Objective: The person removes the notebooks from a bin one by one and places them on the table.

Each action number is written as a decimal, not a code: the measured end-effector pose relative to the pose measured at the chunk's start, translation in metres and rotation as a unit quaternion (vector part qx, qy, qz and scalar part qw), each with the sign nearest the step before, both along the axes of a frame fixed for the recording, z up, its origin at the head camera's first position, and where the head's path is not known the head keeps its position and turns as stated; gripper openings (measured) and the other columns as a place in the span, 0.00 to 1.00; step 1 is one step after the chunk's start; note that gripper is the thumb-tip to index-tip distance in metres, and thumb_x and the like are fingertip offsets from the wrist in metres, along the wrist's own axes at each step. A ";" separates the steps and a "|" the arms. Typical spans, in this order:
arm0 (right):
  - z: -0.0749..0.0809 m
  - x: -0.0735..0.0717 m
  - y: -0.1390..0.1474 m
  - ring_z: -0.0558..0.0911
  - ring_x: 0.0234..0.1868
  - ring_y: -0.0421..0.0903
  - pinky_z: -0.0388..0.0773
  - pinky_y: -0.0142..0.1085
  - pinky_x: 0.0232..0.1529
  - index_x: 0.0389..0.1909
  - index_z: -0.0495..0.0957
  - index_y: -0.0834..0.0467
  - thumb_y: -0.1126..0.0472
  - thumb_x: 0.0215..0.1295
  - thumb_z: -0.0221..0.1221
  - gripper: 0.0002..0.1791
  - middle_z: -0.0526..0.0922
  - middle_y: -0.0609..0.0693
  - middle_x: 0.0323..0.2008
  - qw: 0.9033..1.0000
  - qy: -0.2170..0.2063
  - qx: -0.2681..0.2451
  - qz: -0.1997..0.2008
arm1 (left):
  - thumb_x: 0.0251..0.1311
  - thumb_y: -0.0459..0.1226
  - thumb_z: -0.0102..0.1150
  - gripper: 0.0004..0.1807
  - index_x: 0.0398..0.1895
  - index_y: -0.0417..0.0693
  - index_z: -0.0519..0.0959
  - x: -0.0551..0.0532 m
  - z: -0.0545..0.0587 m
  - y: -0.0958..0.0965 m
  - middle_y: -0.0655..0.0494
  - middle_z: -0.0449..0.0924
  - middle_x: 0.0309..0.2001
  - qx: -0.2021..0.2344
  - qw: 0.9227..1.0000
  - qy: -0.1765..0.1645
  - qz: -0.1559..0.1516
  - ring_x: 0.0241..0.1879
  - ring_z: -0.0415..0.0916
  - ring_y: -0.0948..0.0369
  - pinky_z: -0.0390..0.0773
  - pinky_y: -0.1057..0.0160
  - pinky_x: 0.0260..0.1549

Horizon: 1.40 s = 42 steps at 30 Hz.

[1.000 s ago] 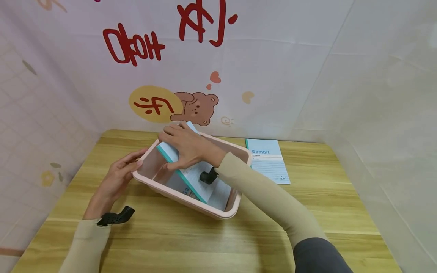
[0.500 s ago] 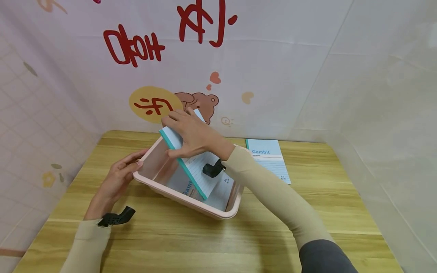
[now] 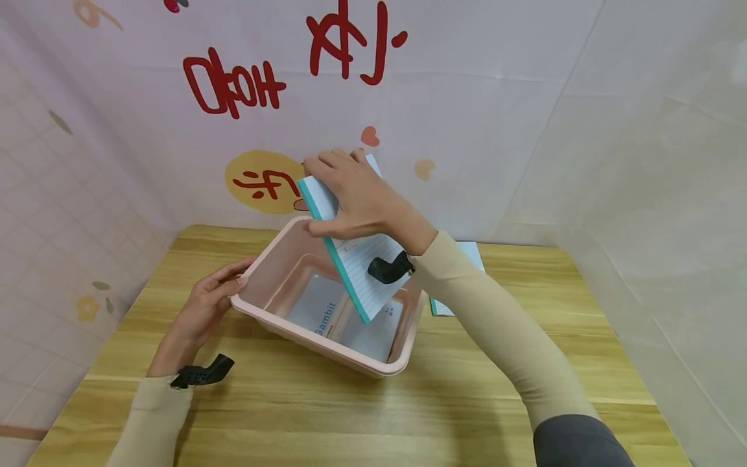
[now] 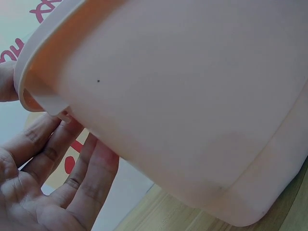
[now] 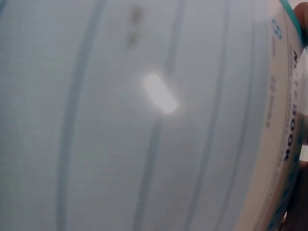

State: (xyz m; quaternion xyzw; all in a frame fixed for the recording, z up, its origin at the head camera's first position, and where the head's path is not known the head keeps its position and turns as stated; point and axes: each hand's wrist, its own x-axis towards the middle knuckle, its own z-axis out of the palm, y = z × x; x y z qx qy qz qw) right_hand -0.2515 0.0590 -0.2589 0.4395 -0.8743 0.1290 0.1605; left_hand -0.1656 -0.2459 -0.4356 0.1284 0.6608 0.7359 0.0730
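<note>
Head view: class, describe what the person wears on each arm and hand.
The left hand and right hand are gloveless. Each forearm wears a beige sleeve, each wrist a black angled device. Dark grey fabric shows higher on the right arm.

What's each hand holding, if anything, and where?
Right hand: a notebook, by its raised end. Left hand: the pink bin, by its rim at one corner.

A light-blue rectangular paper notebook lies inside the pink oblong plastic bin, a second notebook to its right.
</note>
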 end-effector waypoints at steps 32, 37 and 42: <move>-0.030 -0.048 0.173 0.71 0.45 0.55 0.58 0.53 0.49 0.50 0.71 0.56 0.36 0.55 0.63 0.32 0.75 0.55 0.40 0.976 -0.042 0.026 -0.211 | 0.78 0.34 0.49 0.24 0.74 0.43 0.69 0.001 0.000 -0.002 0.68 0.77 0.62 -0.004 1.000 -0.003 0.000 0.54 0.77 0.70 0.79 0.73 0.49; -0.046 -0.054 0.202 0.71 0.43 0.56 0.56 0.51 0.46 0.48 0.70 0.57 0.36 0.57 0.62 0.31 0.73 0.55 0.37 0.968 -0.053 0.036 -0.244 | 0.78 0.34 0.49 0.24 0.74 0.43 0.69 0.002 0.000 -0.001 0.67 0.77 0.62 -0.006 1.000 0.000 -0.002 0.55 0.77 0.70 0.79 0.73 0.49; -0.061 -0.058 0.230 0.72 0.46 0.57 0.56 0.52 0.46 0.46 0.70 0.57 0.37 0.59 0.62 0.30 0.73 0.55 0.37 0.960 -0.069 0.037 -0.267 | 0.78 0.34 0.49 0.24 0.74 0.44 0.69 0.002 0.002 0.000 0.68 0.77 0.62 -0.007 1.000 0.002 -0.003 0.55 0.77 0.70 0.79 0.72 0.49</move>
